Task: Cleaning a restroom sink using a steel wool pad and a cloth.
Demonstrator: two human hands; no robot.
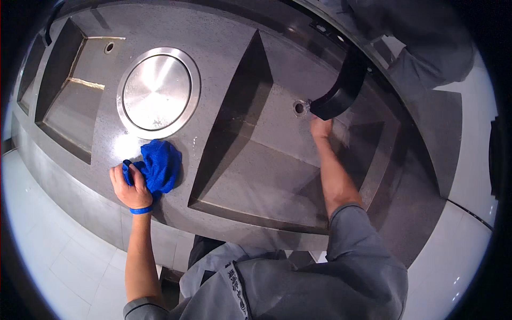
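My left hand (129, 188) rests on the grey counter (125, 120) with its fingers curled round part of a crumpled blue cloth (162, 162). The rest of the cloth lies bunched on the counter to the right of the hand. A blue band circles my left wrist. My right hand (321, 128) reaches into the right-hand sink basin (272, 168), just under the tip of a curved black faucet (344, 88). The faucet hides most of its fingers. Close by, to the left, is the round drain hole (300, 108).
A round brushed-steel disc (158, 92) is set into the counter beyond the cloth. Farther left is a second sunken basin (74, 109) with its own drain. A dark upright panel borders the right basin's far side, with a grey-clothed figure (421, 37) showing above it.
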